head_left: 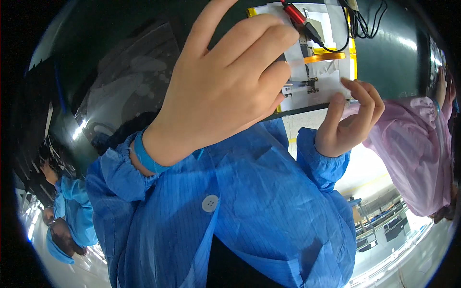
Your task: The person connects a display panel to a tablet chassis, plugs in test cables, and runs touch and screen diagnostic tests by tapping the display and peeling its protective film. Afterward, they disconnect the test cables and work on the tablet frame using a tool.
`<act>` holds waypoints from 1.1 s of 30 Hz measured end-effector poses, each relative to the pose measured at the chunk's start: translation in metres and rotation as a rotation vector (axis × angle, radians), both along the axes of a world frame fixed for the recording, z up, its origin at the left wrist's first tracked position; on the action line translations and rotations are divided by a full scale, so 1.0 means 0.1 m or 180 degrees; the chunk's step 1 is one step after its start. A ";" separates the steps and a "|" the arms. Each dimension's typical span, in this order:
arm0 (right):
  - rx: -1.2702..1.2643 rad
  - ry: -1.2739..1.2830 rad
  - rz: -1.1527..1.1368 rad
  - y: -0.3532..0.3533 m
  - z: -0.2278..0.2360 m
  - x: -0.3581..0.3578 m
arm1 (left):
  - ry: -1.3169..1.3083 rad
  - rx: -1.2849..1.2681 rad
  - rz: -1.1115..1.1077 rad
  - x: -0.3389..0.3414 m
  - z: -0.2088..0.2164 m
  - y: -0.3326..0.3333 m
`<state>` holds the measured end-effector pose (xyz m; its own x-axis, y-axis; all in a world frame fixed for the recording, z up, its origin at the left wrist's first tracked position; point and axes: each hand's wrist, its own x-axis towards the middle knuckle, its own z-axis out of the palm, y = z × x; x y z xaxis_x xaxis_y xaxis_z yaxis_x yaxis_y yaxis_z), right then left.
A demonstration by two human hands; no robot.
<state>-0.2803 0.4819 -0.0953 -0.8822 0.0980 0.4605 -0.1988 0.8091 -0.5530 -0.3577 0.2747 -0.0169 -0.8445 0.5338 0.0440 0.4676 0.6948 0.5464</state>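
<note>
My left hand [223,91] reaches over the near left side of a white work sheet [326,93] with yellow-taped edges. Its forefinger stretches up and away, while the other fingers curl down and hide whatever lies under them. Right by these fingertips lies a small dark electronic part with a thin strip [312,85]. My right hand [350,113] hovers at the sheet's near right edge, thumb and forefinger apart, with nothing visible between them. Farther up the sheet sit an orange flex ribbon [325,58] and a red and black cable connector [301,20].
A coiled black cable [367,21] lies at the far right of the dark green table [394,53]. A clear plastic sheet [129,72] lies on the left. One person in pink [408,149] is close on my right; another in blue [77,206] is farther off left.
</note>
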 end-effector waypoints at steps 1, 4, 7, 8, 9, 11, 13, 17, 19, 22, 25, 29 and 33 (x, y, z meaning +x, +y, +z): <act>0.0009 -0.0002 -0.0022 -0.01 0.02 0.01 | 0.0054 0.0007 -0.0065 0.00 0.00 0.02; 0.0057 -0.0293 -0.0011 -0.10 0.05 0.02 | 0.0221 0.0010 -0.0261 0.00 -0.01 0.06; -0.0156 -0.0777 -0.0133 -0.16 0.07 0.04 | 0.0412 -0.0001 -0.0423 0.01 -0.02 0.07; -0.0129 -0.0695 -0.0052 -0.15 0.07 0.04 | 0.0474 -0.0008 -0.0469 0.01 -0.02 0.06; -0.0135 -0.0686 -0.0054 -0.14 0.07 0.03 | 0.0538 -0.0017 -0.0517 0.02 -0.02 0.06; -0.0613 -0.0529 0.0261 -0.12 0.09 0.00 | 0.0660 -0.0032 -0.0613 0.03 -0.02 0.07; -0.0802 -0.0482 0.0373 -0.13 0.11 -0.06 | 0.0781 -0.0041 -0.0715 0.05 -0.03 0.08; -0.1301 -0.0449 0.0551 -0.21 0.14 -0.14 | 0.0610 0.0327 -0.0530 0.17 -0.14 0.05; -0.1357 -0.0422 0.0560 -0.24 0.15 -0.16 | 0.0316 0.0708 -0.0247 0.21 -0.20 0.04; -0.1470 -0.0201 0.0599 -0.27 0.10 -0.18 | 0.0388 0.0980 -0.0146 0.24 -0.24 0.15; -0.1557 -0.0095 0.0608 -0.29 0.11 -0.19 | 0.0453 0.1205 -0.0114 0.22 -0.25 0.18; -0.1941 -0.0384 0.0608 -0.33 0.15 -0.19 | 0.0719 0.0966 -0.0073 0.20 -0.28 0.14; -0.1249 -0.0229 0.0629 -0.37 0.09 -0.24 | 0.0839 0.0319 0.0029 0.15 -0.15 0.13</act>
<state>-0.3048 0.4448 -0.0859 -0.9300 0.0793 0.3589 -0.2784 0.4855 -0.8287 -0.3429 0.2880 -0.0323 -0.8016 0.5081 0.3150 0.5968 0.6484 0.4728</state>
